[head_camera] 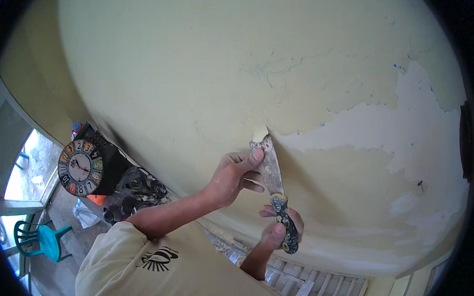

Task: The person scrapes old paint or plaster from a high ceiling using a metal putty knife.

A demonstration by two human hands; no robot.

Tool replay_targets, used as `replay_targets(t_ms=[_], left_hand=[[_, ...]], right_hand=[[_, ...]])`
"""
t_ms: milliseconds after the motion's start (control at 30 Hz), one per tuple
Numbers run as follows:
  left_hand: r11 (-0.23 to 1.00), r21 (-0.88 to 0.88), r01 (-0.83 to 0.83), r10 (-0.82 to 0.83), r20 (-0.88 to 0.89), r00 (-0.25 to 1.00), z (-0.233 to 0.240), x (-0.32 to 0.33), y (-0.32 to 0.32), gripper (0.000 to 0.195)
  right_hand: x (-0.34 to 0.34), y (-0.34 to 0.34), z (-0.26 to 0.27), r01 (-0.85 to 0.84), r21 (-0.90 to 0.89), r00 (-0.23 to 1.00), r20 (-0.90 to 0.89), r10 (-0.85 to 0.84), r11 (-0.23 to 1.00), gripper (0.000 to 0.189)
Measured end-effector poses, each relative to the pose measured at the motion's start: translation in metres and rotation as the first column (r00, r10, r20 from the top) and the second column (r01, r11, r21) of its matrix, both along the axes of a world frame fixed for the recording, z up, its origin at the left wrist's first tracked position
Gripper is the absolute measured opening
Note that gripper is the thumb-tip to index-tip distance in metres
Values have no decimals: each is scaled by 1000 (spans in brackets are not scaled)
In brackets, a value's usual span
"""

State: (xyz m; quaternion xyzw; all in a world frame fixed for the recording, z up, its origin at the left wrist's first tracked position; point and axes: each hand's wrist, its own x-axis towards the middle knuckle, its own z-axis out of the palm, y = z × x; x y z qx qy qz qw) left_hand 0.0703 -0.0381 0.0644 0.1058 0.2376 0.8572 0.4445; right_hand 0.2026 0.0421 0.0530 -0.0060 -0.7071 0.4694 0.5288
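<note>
A putty knife with a stained metal blade [271, 170] lies over the pale yellow-green wall [160, 72]. Its dark, paint-spotted handle [285, 224] is in my right hand [283, 232], the thumb laid along it. My left hand [238, 173] holds the blade near its broad end, thumb on the face; the fingers behind are partly hidden. At the blade's edge a thin flake of paint [261, 133] sticks up, next to the tip of a bare whitish patch [361, 124]. Cracks run through the paint above.
At the left, a round numbered clock [80, 168] leans by a black box-like object [114, 164], with plastic bags [138, 186] beside it. A green plastic chair [48, 242] stands on the floor. A nail [420, 184] sticks out of the wall; white slatted rails [316, 282] lie below.
</note>
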Motion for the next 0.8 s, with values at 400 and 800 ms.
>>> replay_targets(t_ms=[400,800], left_hand=[[972,-11,-234,232,-90,969,3,-30,-17,30],[961,-153,-232,166,-355,920,2,-33,-23,33]], right_hand=[[-38,-17,-24,-172,-44,983,-77,169,984,46],[-5,-47,-27,-67,-554,792,477,382,830,61]])
